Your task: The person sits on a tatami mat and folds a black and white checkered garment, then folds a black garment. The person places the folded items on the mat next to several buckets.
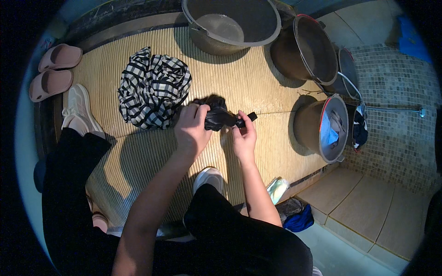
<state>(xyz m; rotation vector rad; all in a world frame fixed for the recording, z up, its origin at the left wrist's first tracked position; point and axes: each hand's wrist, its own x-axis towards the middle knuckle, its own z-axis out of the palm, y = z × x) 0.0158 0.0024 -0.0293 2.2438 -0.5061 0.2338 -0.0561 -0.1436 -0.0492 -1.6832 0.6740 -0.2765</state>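
My left hand point(194, 126) grips a bunched piece of black cloth point(217, 118) above the ribbed yellow mat. To its right, my right hand point(245, 138) pinches a narrow dark strip or end point(249, 119) that meets the bundle; whether it is part of the same piece I cannot tell. A crumpled black-and-white checked cloth point(155, 88) lies on the mat point(276, 145), just up and left of my left hand. The underside of the black bundle and some of my left fingers are hidden.
A large dark basin point(228, 45) stands at the top, several buckets to its right, one bucket point(309, 127) holding blue and grey cloth. Pink slides point(51, 82) lie at the left. A plastic packet point(277, 189) and blue cloth point(299, 219) lie lower right, by a tiled step point(362, 207).
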